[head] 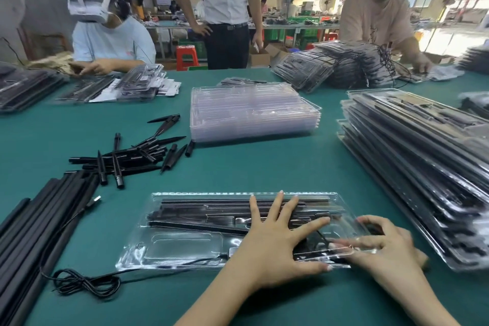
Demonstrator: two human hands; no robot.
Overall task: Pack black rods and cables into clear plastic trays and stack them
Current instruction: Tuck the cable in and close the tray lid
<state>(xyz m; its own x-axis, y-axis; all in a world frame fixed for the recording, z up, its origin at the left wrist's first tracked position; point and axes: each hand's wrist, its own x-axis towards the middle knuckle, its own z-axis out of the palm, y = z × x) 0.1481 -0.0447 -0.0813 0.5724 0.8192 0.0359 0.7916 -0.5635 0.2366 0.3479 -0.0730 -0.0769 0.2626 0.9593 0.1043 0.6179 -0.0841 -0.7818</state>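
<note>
A clear plastic tray [182,246] lies on the green table in front of me, with black rods [201,213] seated in its upper slots. My left hand [275,241] presses flat on the tray's middle, fingers spread. My right hand [383,246] rests at the tray's right end, fingers bent over the cable pocket, touching the plastic and a thin black cable there. A coiled black cable [84,283] lies at the tray's lower left, its lead running under the tray edge.
A pile of empty clear trays [251,114] stands mid-table. Filled trays [423,167] are stacked at right. Loose black spikes [137,153] and long black rods [39,219] lie at left. Three people work or stand at the far side.
</note>
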